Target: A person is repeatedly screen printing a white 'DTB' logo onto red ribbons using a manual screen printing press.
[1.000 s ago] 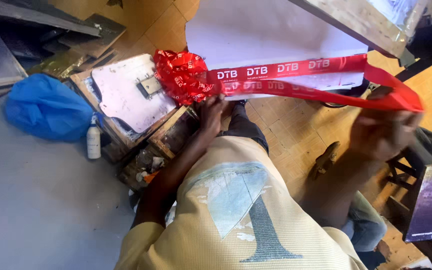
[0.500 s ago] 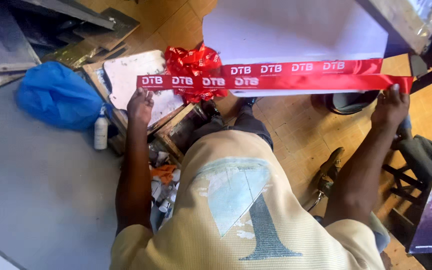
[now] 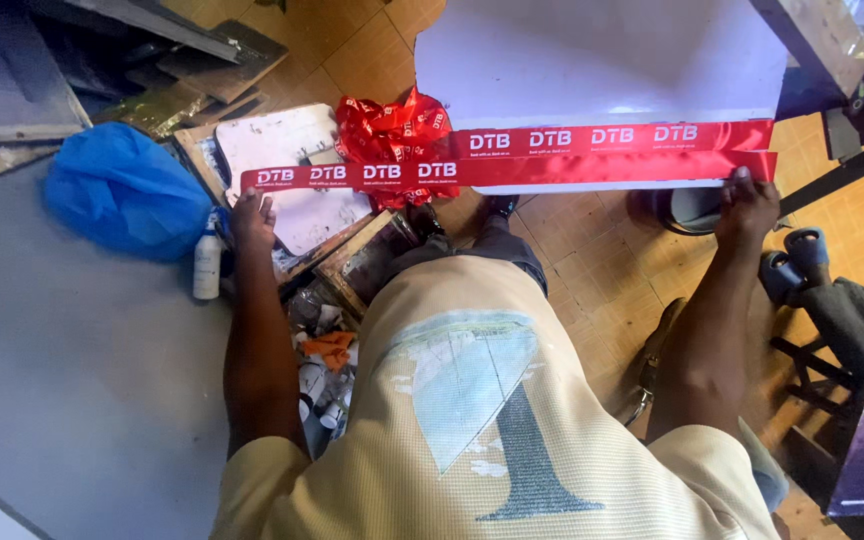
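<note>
Two hands stretch a red ribbon point(image 3: 512, 170) out flat and level. The left hand point(image 3: 252, 218) pinches its left end above a paint-smeared board point(image 3: 282, 150); the right hand point(image 3: 747, 205) pinches the right end against the front edge of a white panel point(image 3: 592, 60). A crumpled heap of ribbon point(image 3: 387, 130) lies just behind the strip, partly hidden by it. A blue plastic bag point(image 3: 122, 195) and a small white bottle point(image 3: 208, 265) sit near the left hand. Small tubes and an orange rag point(image 3: 330, 350) crowd the floor beside the left forearm, hard to make out. Sandals point(image 3: 792, 265) lie right of the right hand.
</note>
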